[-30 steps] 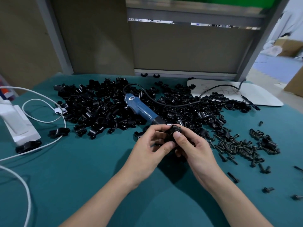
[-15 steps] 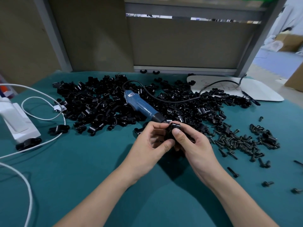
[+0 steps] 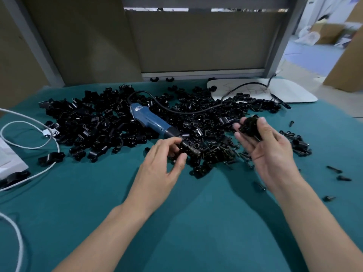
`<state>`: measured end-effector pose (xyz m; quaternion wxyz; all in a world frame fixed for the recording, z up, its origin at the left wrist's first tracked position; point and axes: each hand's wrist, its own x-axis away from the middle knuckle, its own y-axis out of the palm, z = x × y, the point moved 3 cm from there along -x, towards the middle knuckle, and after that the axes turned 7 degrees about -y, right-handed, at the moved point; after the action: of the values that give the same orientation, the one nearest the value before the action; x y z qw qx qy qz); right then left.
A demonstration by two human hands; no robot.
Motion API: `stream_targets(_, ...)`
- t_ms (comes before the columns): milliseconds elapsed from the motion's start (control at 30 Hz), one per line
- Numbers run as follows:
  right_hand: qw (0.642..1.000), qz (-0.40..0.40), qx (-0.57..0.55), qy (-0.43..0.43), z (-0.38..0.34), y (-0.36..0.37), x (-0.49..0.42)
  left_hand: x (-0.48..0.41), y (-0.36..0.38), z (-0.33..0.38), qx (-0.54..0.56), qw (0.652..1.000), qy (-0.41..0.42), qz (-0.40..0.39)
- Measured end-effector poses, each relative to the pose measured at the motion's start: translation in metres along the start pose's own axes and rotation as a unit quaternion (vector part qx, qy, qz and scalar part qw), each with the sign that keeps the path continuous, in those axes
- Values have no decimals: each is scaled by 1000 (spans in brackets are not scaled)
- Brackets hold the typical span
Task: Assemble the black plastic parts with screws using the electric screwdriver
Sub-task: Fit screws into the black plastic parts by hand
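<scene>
Hands have parted since half a second ago: the right hand [image 3: 269, 152] has swung out to the right with the small rounded black plastic part [image 3: 250, 128], and the left hand [image 3: 161, 165] has dropped to the near edge of the heap. Right hand is palm-up above the teal cloth tabletop [image 3: 196, 222], thumb and fingers curled round the part, which sits up at the fingertips; motion blur hides the part's detail. Left hand is palm-down, its fingers [image 3: 172, 143] bent, thumb and forefinger close together at the dark nose of the blue electric screwdriver [image 3: 151, 120]; cannot tell whether they pinch anything. Screwdriver lies on the wide heap of loose black plastic pieces [image 3: 94, 122], nose toward the person, its black cable [image 3: 196, 111] running back across the heap to the right. Pile of short black screws [image 3: 298, 143] lies beyond the right hand, with a few strays nearer the tabletop's right edge. Looped white cable [image 3: 31, 147] lies at the left.
</scene>
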<state>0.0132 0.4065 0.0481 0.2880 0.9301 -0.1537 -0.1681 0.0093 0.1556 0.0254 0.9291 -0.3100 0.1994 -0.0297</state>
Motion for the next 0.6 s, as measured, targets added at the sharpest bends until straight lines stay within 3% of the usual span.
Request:
stream_targets(133, 999, 27, 18, -6, -9, -30, -5, 6, 7, 17, -154, 983, 99, -3)
stream_targets(367, 999, 29, 29, 0, 0, -34, -12, -2, 39, 49, -288, 936, 200, -11)
stream_targets(467, 999, 30, 25, 2, 0, -36, -13, -9, 60, 56, -349, 910, 216, -52)
stream_targets(600, 999, 35, 20, 3, -1, -35, -12, -32, 65, 62, -342, 919, 189, -57)
